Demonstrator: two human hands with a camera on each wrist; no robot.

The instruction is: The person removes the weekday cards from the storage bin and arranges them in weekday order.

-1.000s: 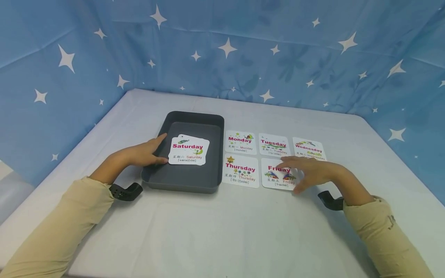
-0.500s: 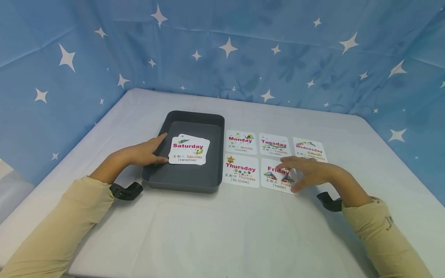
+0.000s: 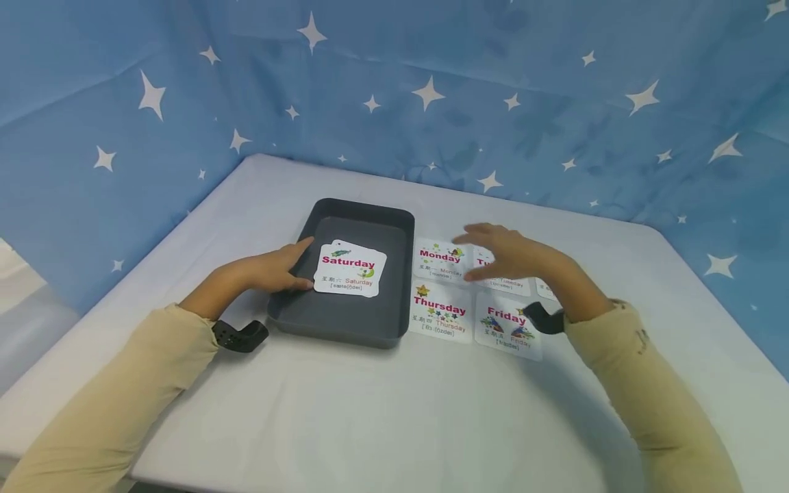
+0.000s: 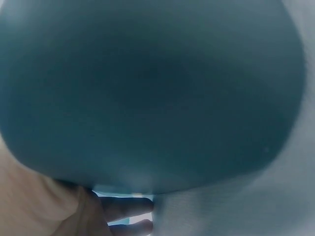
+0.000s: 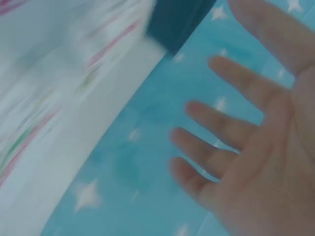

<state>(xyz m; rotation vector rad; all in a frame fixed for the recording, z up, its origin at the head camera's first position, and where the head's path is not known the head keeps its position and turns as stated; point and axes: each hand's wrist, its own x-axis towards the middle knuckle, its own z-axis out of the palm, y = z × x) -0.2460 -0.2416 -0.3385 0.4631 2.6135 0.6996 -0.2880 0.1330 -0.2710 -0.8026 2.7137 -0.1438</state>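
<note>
My left hand [image 3: 268, 269] lies over the left rim of a dark grey tray [image 3: 339, 330], its thumb and index finger reaching inside. In the tray, right by those fingertips, lies a small stack of cards with a Saturday card [image 3: 349, 277] on top. My right hand [image 3: 508, 253] hovers above the Monday card [image 3: 439, 268] and the Tuesday card [image 3: 505, 282], holding nothing. Spread fingers and a bare palm show in the right wrist view. Below it lie a Thursday card [image 3: 440, 322] and a Friday card [image 3: 507, 332]. The forearm mostly covers the Wednesday card [image 3: 545, 290].
A white cloth covers the table [image 3: 370, 411]. Behind it hangs a blue curtain [image 3: 382, 144] with white stars. A black wrist mount [image 3: 240, 337] sits on the left arm, another black mount [image 3: 544, 318] on the right.
My right hand has let go of the Friday card, lifted, and moved left over the Monday and Tuesday cards. The Friday card has shifted slightly. The head view has turned; my left hand stays put.
</note>
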